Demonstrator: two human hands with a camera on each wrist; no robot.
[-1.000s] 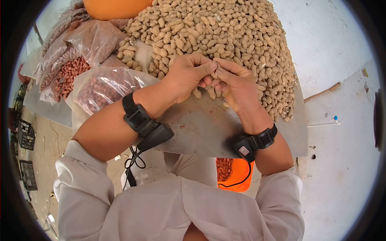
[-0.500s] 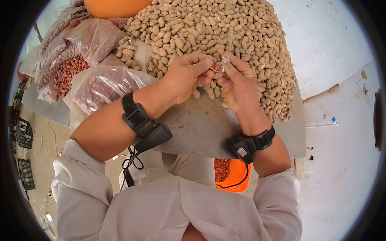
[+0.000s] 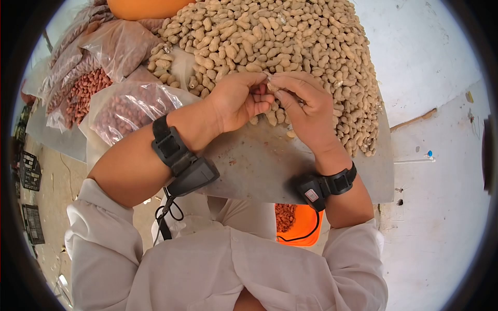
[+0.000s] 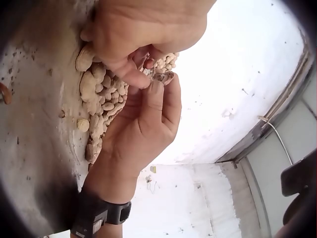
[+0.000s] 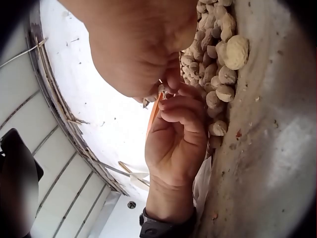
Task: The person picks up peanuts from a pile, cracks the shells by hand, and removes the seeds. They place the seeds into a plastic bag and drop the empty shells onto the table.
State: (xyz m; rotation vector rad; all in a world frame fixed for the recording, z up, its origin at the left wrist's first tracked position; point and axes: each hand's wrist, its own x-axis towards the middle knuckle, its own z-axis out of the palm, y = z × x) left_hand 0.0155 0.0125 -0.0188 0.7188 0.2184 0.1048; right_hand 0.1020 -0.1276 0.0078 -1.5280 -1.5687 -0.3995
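A cracked peanut shell [image 3: 272,86] is between the two hands, just over the near edge of a big heap of unshelled peanuts [image 3: 290,44]. My right hand [image 3: 310,110] pinches the shell between thumb and fingers; its open hollow side [image 4: 165,77] shows in the left wrist view. From the other side my left hand [image 3: 234,102] meets it, thumb and forefinger at the peanut and the other fingers curled inward. The right wrist view shows the left hand [image 5: 176,141] from its palm side, its fingertips partly hidden behind the right hand [image 5: 138,47].
Clear plastic bags of red shelled peanuts [image 3: 129,109] lie to the left, one open with kernels [image 3: 89,93] showing. An orange rounded container [image 3: 148,8] stands behind. Under the metal table's front edge [image 3: 249,192] is an orange tub [image 3: 306,228] with reddish contents. A white wall [image 3: 436,207] borders the right.
The shell was opened between the hands, its pale inside showing half a second ago. Now the right hand has turned over and its fingers reach left, against the left fingertips.
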